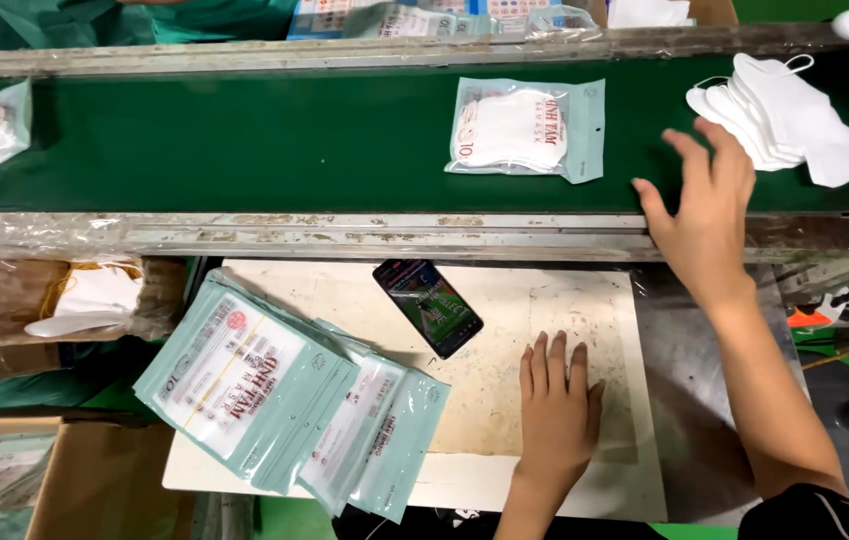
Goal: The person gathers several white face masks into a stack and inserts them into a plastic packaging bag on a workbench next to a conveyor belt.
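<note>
The left hand point(556, 400) is laid flat, palm down with fingers spread, on a stained white board point(544, 310). The right hand point(706, 205) is stretched open over the near edge of the green conveyor belt point(244, 140), just short of a fanned stack of white face masks point(779, 120). A sealed mask packet point(527, 128) is seen on the belt to the left of that hand. A smartphone point(428, 306) with a lit screen is placed on the board, beside a pile of empty pale-green mask pouches point(284, 390).

White masks point(779, 118) lie on the dark green belt point(244, 140); the flat pouches point(274, 400) are pale teal and white.
</note>
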